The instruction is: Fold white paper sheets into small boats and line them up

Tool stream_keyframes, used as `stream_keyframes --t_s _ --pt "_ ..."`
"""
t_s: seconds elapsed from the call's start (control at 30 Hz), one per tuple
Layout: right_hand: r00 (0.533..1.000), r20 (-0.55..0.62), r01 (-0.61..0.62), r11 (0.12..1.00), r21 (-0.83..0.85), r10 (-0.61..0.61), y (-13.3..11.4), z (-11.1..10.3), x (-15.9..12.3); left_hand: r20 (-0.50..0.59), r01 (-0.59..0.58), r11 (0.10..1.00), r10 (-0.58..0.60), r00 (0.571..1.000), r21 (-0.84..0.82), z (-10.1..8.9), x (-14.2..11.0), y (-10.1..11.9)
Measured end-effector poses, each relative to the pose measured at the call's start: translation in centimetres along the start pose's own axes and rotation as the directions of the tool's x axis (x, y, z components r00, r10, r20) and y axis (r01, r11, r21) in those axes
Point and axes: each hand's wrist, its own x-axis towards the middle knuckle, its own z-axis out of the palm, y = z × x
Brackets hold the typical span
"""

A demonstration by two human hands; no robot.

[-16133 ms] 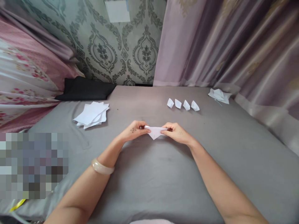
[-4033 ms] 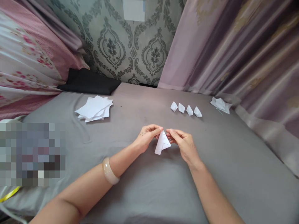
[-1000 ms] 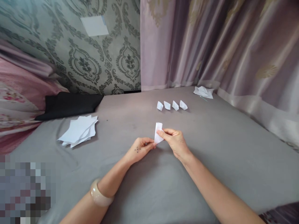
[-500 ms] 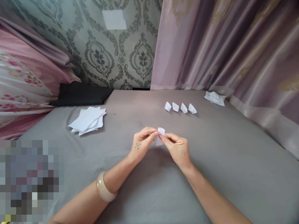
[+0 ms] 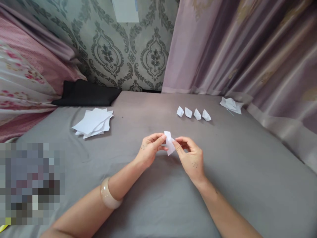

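A small folded piece of white paper (image 5: pixel 169 144) is held up between both hands, above the grey cloth. My left hand (image 5: pixel 151 148) pinches its left edge near the top between thumb and fingers. On the other side, my right hand (image 5: pixel 191 156) grips the right edge, thumb in front. The paper stands roughly upright, with a narrow upper end and a creased lower part. Behind it sits a row of several small folded white paper pieces (image 5: pixel 197 114), each with pointed corners. A pale bangle (image 5: pixel 109 195) circles my left forearm.
To the left lies a loose stack of white paper sheets (image 5: pixel 94 122). More white papers (image 5: pixel 231 104) lie at the far right corner beside a thin stick-like thing. A folded black cloth (image 5: pixel 86 94) rests at the back left. Curtains (image 5: pixel 223 46) hang along the right.
From a wide triangle the paper has become a narrow folded strip. In the last half second the hands moved slightly apart, showing more of it. The view has shifted; the row of folded pieces stays put.
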Motion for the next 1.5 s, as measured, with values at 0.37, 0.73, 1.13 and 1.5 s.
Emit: stream_keyframes --t_s 0.37,0.73,1.13,1.5 --pt "0.972 0.025 0.235 0.966 -0.104 -0.234 -0.2 0.3 -0.3 0.023 -0.004 1.000 0.005 1.000 -0.007 -0.1 0.0 -0.7" --pt "0.992 0.127 -0.011 1.000 0.012 0.009 0.8 -0.2 1.0 0.056 0.067 0.998 -0.067 0.996 0.007 -0.7 0.6 -0.7" --pt "0.987 0.150 -0.065 0.996 0.062 0.055 0.1 -0.1 0.7 0.102 0.028 0.999 -0.024 0.994 -0.037 -0.7 0.6 -0.9" --pt "0.987 0.141 -0.097 0.989 0.110 0.081 0.4 -0.4 0.9 0.145 0.028 0.999 -0.031 0.989 0.022 -0.7 0.3 -0.7"
